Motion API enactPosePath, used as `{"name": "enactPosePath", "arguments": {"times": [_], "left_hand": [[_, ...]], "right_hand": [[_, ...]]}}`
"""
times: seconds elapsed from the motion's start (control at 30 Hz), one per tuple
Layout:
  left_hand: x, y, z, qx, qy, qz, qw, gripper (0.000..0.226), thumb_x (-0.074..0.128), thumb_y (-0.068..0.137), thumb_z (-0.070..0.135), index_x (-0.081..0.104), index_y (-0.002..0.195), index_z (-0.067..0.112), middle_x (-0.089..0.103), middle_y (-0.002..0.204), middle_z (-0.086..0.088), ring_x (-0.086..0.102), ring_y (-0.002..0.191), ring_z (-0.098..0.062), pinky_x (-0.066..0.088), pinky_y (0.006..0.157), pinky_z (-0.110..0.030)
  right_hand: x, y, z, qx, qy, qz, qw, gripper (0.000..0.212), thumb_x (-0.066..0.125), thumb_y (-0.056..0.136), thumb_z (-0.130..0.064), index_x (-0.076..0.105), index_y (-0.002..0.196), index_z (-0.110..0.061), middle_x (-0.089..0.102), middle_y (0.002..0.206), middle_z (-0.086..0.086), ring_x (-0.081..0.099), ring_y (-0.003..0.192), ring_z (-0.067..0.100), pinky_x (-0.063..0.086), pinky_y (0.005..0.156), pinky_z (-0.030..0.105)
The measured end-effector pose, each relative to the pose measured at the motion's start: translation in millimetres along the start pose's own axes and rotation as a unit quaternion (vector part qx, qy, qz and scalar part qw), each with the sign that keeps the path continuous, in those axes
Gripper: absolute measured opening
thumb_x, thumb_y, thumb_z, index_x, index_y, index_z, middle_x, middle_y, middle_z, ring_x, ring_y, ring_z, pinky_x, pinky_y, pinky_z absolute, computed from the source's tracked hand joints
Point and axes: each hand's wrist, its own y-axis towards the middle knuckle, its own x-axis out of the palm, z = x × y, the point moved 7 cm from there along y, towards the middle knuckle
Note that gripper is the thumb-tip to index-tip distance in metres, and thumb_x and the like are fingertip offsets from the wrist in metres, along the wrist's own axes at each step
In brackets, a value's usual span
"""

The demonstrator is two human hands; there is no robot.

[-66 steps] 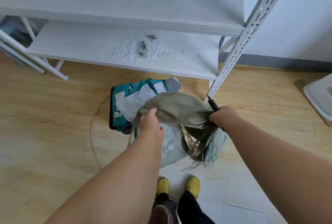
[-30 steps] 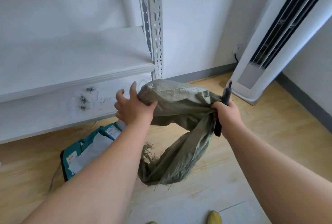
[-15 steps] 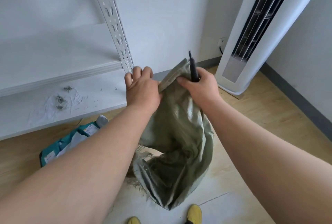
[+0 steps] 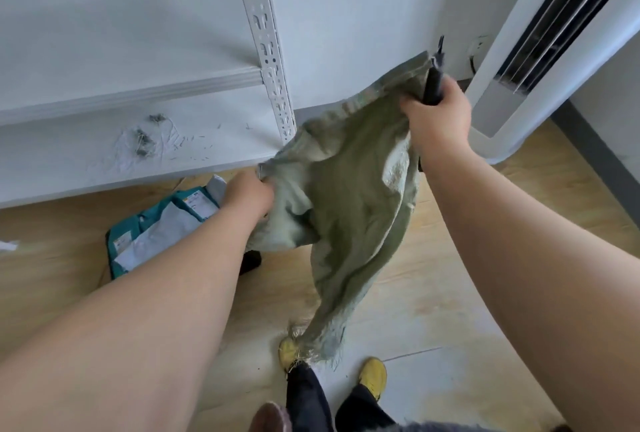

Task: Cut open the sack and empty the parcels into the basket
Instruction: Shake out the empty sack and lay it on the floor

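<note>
Both hands grip the limp sack, right also holding the cutter; keep that blade pointed away while folding.

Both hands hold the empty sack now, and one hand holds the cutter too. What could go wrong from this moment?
1. The right hand grips the cutter together with the sack, tip pointing up; a tug might bring the blade near the left hand.
2. The sack's frayed end hangs onto the yellow shoe; the person could step on it and trip.
3. Loose threads may drop onto the parcels.
</note>
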Motion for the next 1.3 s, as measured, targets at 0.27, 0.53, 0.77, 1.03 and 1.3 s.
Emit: {"name": "enactPosePath", "arguments": {"times": [0.27,0.53,0.77,1.03,1.3], "left_hand": [[-43.1,20.5,98.9,-0.049,-0.471,-0.102,0.875,0.013,0.050,0.093,0.007,0.056,0.104,0.007,0.070,0.084,-0.014,0.071,0.066,-0.025,0.058,0.054,-0.034],[-49.0,23.6,145.3,0.033,-0.518,-0.132,0.845,0.024,0.055,0.093,0.009,0.050,0.116,0.010,0.068,0.092,-0.008,0.069,0.084,-0.024,0.057,0.085,-0.042],[-27.2,-7.1,106.4,0.181,-0.261,0.012,0.948,0.054,0.070,0.072,0.056,0.048,0.113,0.027,0.057,0.097,0.010,0.056,0.086,-0.002,0.047,0.075,-0.022],[-18.1,-2.9,60.4,0.208,0.026,0.109,0.972,0.056,0.067,0.080,0.031,0.037,0.126,0.024,0.047,0.129,-0.003,0.052,0.112,-0.024,0.048,0.080,-0.037],[-7.1,31.0,39.8,0.154,0.109,0.035,0.981,0.052,0.062,0.083,0.047,0.045,0.126,0.024,0.051,0.125,0.000,0.051,0.113,-0.023,0.046,0.081,-0.038]], "right_hand": [[32.2,-23.1,39.0,0.078,-0.049,-0.153,0.984,0.016,0.073,0.081,-0.031,0.065,0.094,-0.025,0.066,0.075,-0.009,0.060,0.056,0.000,0.044,0.044,0.014],[82.5,-40.6,41.6,0.112,0.034,-0.199,0.973,0.034,0.083,0.064,-0.032,0.065,0.092,-0.025,0.071,0.088,-0.005,0.070,0.080,0.010,0.059,0.073,0.031],[80.1,-4.3,35.6,0.214,0.096,-0.056,0.970,0.016,0.071,0.071,-0.021,0.063,0.084,-0.018,0.071,0.087,0.009,0.070,0.082,0.027,0.059,0.078,0.045],[78.9,29.9,7.6,0.162,0.084,0.013,0.983,0.011,0.063,0.075,-0.021,0.059,0.086,-0.021,0.065,0.079,-0.001,0.070,0.084,0.024,0.059,0.077,0.042],[87.2,34.6,3.4,0.162,0.087,-0.022,0.983,0.032,0.063,0.070,-0.021,0.061,0.102,-0.017,0.067,0.082,0.004,0.071,0.081,0.027,0.059,0.076,0.050]]}}
